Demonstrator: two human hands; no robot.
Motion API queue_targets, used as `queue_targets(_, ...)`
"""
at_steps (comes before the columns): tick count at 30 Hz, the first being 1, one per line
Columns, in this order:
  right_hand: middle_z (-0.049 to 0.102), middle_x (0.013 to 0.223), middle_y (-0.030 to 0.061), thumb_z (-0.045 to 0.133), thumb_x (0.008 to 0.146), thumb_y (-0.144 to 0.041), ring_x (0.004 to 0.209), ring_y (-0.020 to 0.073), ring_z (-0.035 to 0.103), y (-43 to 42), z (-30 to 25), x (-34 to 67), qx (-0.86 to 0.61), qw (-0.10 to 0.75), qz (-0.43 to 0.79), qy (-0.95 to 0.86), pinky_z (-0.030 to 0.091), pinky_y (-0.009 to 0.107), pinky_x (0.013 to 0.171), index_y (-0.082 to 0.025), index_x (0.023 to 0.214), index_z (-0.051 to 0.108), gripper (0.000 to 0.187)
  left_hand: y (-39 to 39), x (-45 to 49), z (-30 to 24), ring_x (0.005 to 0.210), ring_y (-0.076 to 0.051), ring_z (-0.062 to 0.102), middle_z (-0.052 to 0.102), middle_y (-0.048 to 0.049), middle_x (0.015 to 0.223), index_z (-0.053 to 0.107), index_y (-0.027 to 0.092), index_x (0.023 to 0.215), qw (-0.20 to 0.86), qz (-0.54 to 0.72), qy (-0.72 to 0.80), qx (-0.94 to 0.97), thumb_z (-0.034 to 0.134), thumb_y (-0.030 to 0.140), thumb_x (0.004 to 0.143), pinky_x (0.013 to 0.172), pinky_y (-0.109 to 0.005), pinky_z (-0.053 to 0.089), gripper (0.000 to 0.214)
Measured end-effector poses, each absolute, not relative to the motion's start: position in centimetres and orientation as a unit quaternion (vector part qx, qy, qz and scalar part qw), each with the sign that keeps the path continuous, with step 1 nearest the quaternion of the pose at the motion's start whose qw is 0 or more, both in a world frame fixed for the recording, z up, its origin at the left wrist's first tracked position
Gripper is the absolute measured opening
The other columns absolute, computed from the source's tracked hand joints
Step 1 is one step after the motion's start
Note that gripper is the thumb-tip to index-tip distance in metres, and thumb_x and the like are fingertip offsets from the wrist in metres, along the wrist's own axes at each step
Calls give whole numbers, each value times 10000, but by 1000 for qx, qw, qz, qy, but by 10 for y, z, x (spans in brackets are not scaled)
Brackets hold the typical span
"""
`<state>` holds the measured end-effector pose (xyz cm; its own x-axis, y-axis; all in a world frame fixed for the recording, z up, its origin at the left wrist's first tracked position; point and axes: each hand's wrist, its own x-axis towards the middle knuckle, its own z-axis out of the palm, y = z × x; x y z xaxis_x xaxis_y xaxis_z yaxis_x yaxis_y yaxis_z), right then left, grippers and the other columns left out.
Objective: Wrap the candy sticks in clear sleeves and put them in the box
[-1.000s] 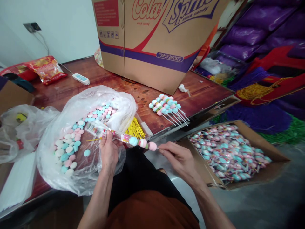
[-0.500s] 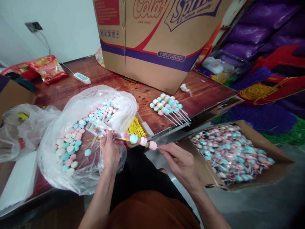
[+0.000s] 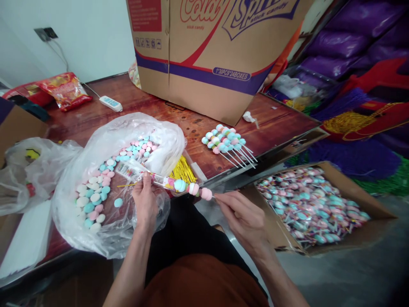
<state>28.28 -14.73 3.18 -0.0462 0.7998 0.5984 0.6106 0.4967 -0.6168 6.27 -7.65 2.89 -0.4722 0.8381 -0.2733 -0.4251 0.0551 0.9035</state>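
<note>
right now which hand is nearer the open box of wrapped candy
Right. The right hand, holding one end of a candy skewer, is by the left side of the open box; the left hand, holding a clear wrapper, is farther left, beyond the skewer.

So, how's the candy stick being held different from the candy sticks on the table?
The held candy stick is up in the air; the bunched candy sticks lie on the table.
The held candy stick is a single one; the bunched candy sticks are several, close together.
The held candy stick is partly in a clear printed wrapper; the bunched candy sticks look unwrapped.
Both have pink and blue candies in rows.
</note>
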Motion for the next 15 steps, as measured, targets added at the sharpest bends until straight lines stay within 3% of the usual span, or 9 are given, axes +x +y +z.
queue_targets(7,715,841,85,595,910,-27,753,179,677,-151,27,274,-498,463,5,-734,531,293,671,-154,1010,727,209,-77,67,31,510,-105,603,672,24,686,628,179,788,530,665,509,132,873,469,621,473,-218,462,414)
queue_targets(15,687,806,36,590,933,-80,724,140,645,-151,28,278,-514,468,148,-704,500,249,665,-178,959,730,173,-75,57,28,506,-115,620,678,19,657,614,167,802,572,635,506,119,875,398,645,454,-210,467,382)
